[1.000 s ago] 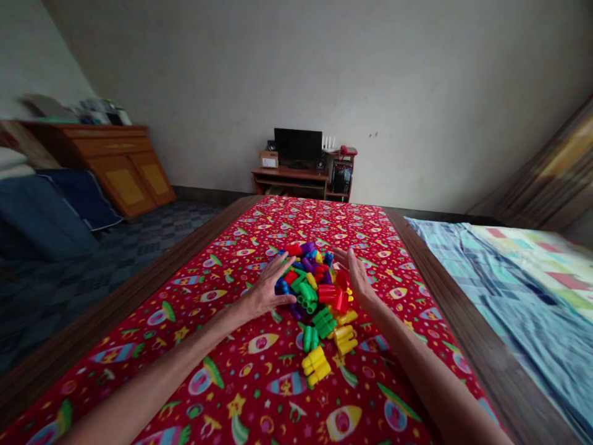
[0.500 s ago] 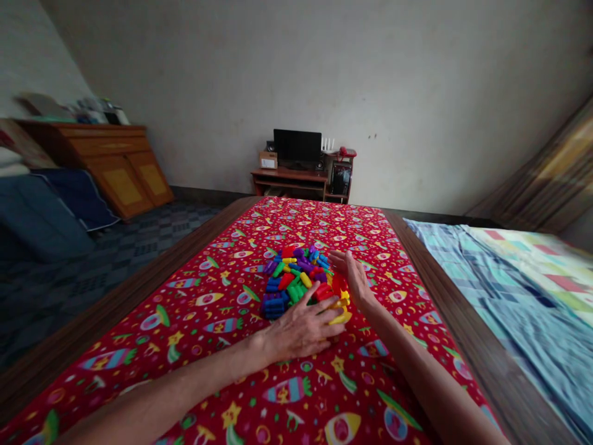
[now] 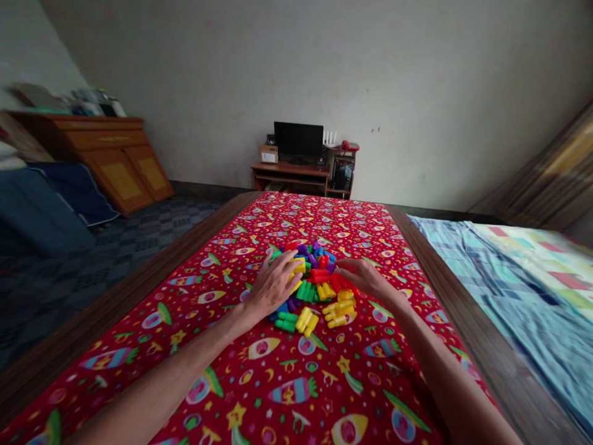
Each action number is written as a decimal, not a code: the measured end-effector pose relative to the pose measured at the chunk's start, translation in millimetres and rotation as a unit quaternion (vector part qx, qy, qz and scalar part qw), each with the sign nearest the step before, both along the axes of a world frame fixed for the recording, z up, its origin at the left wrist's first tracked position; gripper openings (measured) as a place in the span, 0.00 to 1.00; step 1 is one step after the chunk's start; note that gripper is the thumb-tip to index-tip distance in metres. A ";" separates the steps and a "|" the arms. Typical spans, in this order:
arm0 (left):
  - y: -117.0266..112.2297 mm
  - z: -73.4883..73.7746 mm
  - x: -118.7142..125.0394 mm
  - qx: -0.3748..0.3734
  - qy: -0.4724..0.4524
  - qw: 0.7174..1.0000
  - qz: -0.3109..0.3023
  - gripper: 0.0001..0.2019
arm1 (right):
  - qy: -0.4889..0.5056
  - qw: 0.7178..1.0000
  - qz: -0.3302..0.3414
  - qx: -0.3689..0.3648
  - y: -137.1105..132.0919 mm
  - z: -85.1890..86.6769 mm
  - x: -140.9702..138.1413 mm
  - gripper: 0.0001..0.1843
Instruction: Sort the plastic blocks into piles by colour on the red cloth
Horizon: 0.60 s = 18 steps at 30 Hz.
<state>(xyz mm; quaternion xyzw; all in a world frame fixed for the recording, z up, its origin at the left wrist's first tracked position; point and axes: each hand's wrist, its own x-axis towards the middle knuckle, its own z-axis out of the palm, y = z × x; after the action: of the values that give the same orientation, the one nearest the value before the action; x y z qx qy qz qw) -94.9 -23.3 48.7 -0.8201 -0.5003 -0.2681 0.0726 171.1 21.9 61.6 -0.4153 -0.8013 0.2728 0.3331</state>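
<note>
A pile of small plastic building blocks (image 3: 313,289) in red, yellow, green, blue and purple lies in the middle of a red patterned tablecloth (image 3: 287,377). My left hand (image 3: 272,285) rests on the pile's left side, with its fingers spread over a yellow block (image 3: 298,266). My right hand (image 3: 367,278) lies palm down against the right side, fingers stretched toward the left hand. The two hands enclose the far part of the heap. Several yellow and green blocks (image 3: 303,319) lie loose at the near edge.
The cloth covers a long wooden table (image 3: 115,307). A bed with a checked sheet (image 3: 514,278) runs along the right. A low desk with a monitor (image 3: 298,139) stands at the far wall, and a wooden cabinet (image 3: 118,162) at the left.
My left hand swept from the pile's left to its near side and back up onto the left. The right hand turned from edge-on to palm down. The heap is more compact.
</note>
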 end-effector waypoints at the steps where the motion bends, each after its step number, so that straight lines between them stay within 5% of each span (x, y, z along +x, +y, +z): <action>1: 2.8 1.2 -3.8 0.000 -0.008 1.000 0.006 0.19 | -0.008 1.000 0.008 0.008 -2.2 2.5 1.2 0.17; 5: 16.5 -4.5 -23.6 -0.028 -0.060 0.997 0.034 0.24 | -0.064 0.998 0.004 0.015 -3.6 -4.2 4.0 0.20; 10: 28.8 -30.8 -39.8 -0.081 -0.111 0.991 0.002 0.27 | -0.102 0.995 0.012 -0.018 4.3 -23.1 -2.5 0.27; 18: 30.5 -39.2 -41.7 -0.064 -0.130 0.989 -0.019 0.26 | -0.036 0.999 -0.014 -0.008 8.0 -14.7 -2.3 0.12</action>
<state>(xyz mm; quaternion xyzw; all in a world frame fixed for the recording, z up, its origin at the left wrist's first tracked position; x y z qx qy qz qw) -136.5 7.1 9.4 -0.7905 -0.5059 -0.3414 -0.0509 168.8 29.9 47.0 -0.4381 -0.8050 0.2593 0.3046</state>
